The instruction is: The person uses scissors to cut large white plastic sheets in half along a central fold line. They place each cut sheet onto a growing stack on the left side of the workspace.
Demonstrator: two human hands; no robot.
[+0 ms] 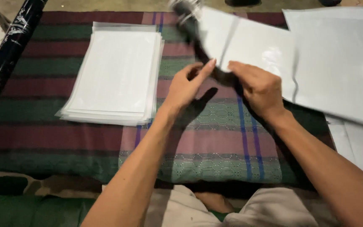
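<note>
1. Left hand (185, 86): raised above the middle of the striped cloth (215, 143), fingers (204, 69) stretched toward the near corner of a white plastic bag (248, 46); the thumb curls inward. Whether the fingertips pinch the bag or only touch it cannot be told.
2. Right hand (259, 90): just beside the left hand, fingers bent and closed on the bag's lower edge, where a dark strip (219, 75) runs under the white film.
3. White plastic bag: held in the air over the far middle of the cloth, tilted, its far end blurred by motion; a dark blurred part (185, 12) shows at its upper end.
4. Stack of white sheets (116, 71): lies flat on the cloth's far left part, edges slightly fanned, well apart from both hands.
5. Pile of white plastic bags (341, 59): lies at the cloth's right edge, overlapping, reaching from the far right corner to the near right side.
6. Black roll (5, 54): lies slanted along the left edge, glossy, with pale markings.
7. Striped cloth: maroon, green and pink bands with blue lines, carrying all the items.
8. Person's knees (232, 210): in light cloth, at the near edge.
</note>
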